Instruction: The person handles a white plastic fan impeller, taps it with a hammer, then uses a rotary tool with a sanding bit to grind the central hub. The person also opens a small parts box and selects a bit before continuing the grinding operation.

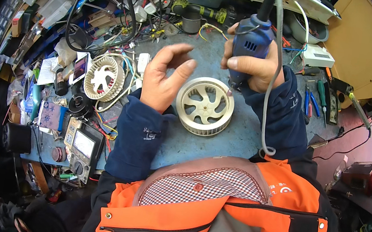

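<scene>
My right hand (261, 62) is wrapped round a blue handheld rotary tool (251, 39), held upright with its nose down. At the tool's lower end a small pinkish tip (229, 93) shows by the far right rim of a white fan wheel (205, 104); whether it touches I cannot tell. The wheel lies on the blue bench top, its curved spokes facing up. My left hand (167, 76) hovers just left of the wheel. Its fingers are bent and apart, slightly blurred, with nothing in them.
A second white fan wheel (104, 78) leans among cables at the left. Below it stands an analogue multimeter (82, 147). Behind are a metal mug (191, 23) and a green drill (209, 13). Pliers (312, 104) and screwdrivers lie right. A grey cord (271, 80) hangs past my right arm.
</scene>
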Available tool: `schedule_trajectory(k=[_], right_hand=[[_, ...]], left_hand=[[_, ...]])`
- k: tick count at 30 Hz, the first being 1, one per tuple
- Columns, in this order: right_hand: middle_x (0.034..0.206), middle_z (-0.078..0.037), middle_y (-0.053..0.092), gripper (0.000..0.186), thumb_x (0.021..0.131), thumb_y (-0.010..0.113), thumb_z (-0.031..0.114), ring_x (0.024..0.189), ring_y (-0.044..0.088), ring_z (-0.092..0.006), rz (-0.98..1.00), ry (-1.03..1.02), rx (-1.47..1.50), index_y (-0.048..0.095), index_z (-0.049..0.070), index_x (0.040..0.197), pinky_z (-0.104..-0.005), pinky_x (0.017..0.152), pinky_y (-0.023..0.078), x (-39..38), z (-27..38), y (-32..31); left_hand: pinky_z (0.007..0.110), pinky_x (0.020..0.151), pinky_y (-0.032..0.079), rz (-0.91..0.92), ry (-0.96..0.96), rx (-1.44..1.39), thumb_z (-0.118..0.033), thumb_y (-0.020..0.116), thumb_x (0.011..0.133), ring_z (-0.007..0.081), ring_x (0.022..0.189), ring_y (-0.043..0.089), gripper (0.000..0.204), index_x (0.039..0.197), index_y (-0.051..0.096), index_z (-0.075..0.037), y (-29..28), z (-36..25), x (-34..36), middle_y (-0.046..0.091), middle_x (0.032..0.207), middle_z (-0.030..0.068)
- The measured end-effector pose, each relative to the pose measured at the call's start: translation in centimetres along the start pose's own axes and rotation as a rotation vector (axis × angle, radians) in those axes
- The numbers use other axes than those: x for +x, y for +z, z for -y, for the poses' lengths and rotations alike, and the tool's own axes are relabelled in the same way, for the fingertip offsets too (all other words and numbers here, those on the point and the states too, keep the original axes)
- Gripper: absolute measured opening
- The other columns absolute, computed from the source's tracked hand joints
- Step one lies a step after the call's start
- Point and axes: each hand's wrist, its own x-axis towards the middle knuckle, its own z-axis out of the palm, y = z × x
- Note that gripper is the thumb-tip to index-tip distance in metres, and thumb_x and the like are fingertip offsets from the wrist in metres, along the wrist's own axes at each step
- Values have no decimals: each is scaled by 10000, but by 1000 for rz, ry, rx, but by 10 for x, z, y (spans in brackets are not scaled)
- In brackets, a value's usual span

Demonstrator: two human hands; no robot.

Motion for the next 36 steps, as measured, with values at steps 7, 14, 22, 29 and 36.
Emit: schedule_trajectory(k=[7, 14, 22, 29, 36], right_hand=[[953, -34, 712, 517, 756, 924, -22, 841, 693, -139, 234, 94, 121, 679, 20, 1209, -322, 771, 576, -12, -1, 19], [933, -113, 701, 713, 687, 903, 120, 831, 681, -216, 283, 103, -36, 595, -28, 1313, -347, 780, 545, -12, 13, 26], [1113, -199, 664, 881, 744, 862, 208, 974, 744, -364, 288, -101, 235, 487, -53, 1498, -509, 914, 638, -17, 3, 13], [1083, -177, 674, 796, 823, 827, 238, 965, 723, -337, 155, -173, 71, 484, -12, 1496, -512, 945, 605, -27, -34, 28], [1147, -184, 632, 833, 869, 790, 186, 1064, 701, -351, 221, -233, 188, 403, 45, 1593, -603, 998, 594, -36, -50, 21]], left_hand=[[283, 812, 578, 182, 326, 0, 45, 823, 915, 169, 888, 733, 253, 1161, 781, 3, 3, -66, 43, 760, 988, 86], [284, 811, 584, 64, 663, 35, 91, 768, 940, 161, 949, 730, 273, 1190, 752, -17, 15, -93, 73, 764, 1059, 73], [329, 963, 564, 190, 14, -34, -139, 819, 984, 162, 1121, 681, 381, 1330, 693, -40, -26, 12, 40, 730, 1253, 44], [308, 834, 598, 450, -517, -190, -169, 787, 985, 162, 925, 746, 335, 1250, 749, 33, -4, 68, -18, 797, 1046, 105], [306, 933, 569, 415, -588, -247, -97, 635, 969, 147, 1050, 703, 437, 1387, 652, 29, -2, 64, -20, 742, 1189, 89]])
